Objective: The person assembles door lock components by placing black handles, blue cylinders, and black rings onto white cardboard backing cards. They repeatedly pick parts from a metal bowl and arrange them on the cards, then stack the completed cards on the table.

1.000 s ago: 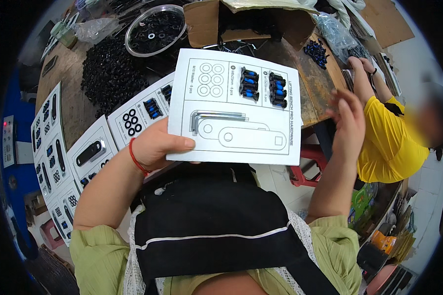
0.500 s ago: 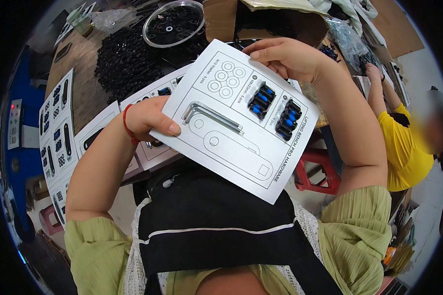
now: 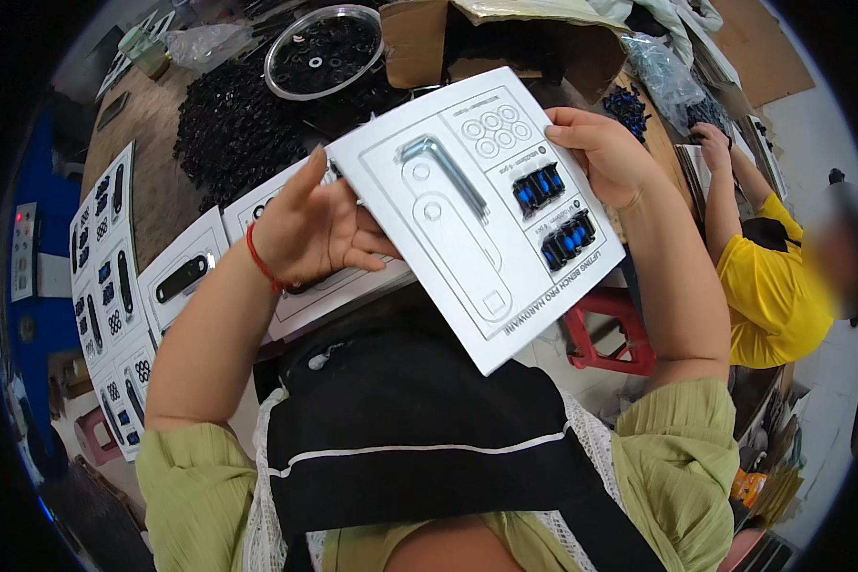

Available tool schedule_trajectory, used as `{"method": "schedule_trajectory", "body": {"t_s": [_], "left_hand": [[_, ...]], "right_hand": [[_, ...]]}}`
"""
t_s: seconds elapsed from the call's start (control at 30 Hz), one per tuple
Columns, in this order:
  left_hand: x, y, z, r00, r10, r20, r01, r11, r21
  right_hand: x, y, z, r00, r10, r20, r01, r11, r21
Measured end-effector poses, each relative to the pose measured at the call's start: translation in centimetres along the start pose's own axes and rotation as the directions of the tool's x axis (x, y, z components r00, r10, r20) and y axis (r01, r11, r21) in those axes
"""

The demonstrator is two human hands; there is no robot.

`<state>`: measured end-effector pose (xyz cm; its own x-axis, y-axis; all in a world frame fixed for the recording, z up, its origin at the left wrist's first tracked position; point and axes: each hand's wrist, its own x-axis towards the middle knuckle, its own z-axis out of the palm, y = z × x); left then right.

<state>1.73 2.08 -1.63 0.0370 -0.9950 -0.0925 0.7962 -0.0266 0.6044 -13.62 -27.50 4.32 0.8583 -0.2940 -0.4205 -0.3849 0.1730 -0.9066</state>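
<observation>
A white printed hardware card (image 3: 405,229) is held up tilted in front of my chest. Its upper right edge is gripped by my right hand (image 3: 605,157), thumb on the front. My left hand (image 3: 322,224) is off the card's left side, fingers spread and palm showing; whether a fingertip touches the edge I cannot tell. On the card sit hex keys (image 3: 448,179) and two groups of black bolts with blue bands, an upper group (image 3: 540,189) and a lower group (image 3: 569,240). The printed outlines of washers and a flat wrench bear no parts.
More hardware cards (image 3: 105,276) lie at the left and under my left hand. Behind them are a heap of black parts (image 3: 224,133), a round tray (image 3: 269,71) of washers and a cardboard box (image 3: 413,43). A red stool (image 3: 610,334) and a co-worker in yellow (image 3: 763,296) are right.
My left hand has let go of the card and opened. The card has turned and shifted slightly right and up, and my right hand has moved right and down along its edge.
</observation>
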Motion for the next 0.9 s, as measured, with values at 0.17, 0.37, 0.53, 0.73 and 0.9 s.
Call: {"method": "schedule_trajectory", "body": {"t_s": [0.17, 0.37, 0.53, 0.73, 0.9], "left_hand": [[-1.0, -3.5, 2.9, 0.983, -0.120, -0.139, 0.146, 0.970, 0.194], [0.8, -5.9, 6.7, 0.929, -0.178, -0.323, 0.267, 0.930, 0.254], [2.8, -4.8, 5.3, 0.918, -0.033, -0.395, 0.215, 0.878, 0.428], [5.1, -1.8, 3.3, 0.897, 0.092, -0.431, 0.222, 0.751, 0.622], [8.3, 0.5, 0.9, 0.899, 0.177, -0.401, 0.239, 0.569, 0.787]], "right_hand": [[-0.7, 2.1, -3.6, 0.983, -0.022, -0.181, 0.047, 0.990, 0.135], [-2.7, 4.0, -4.2, 0.924, -0.005, -0.382, 0.116, 0.956, 0.268], [-4.8, 6.6, -4.0, 0.865, -0.012, -0.502, 0.206, 0.920, 0.333], [-7.3, 8.8, -2.2, 0.795, -0.009, -0.607, 0.282, 0.890, 0.357], [-7.6, 10.9, -1.1, 0.794, 0.000, -0.609, 0.304, 0.866, 0.397]]}}
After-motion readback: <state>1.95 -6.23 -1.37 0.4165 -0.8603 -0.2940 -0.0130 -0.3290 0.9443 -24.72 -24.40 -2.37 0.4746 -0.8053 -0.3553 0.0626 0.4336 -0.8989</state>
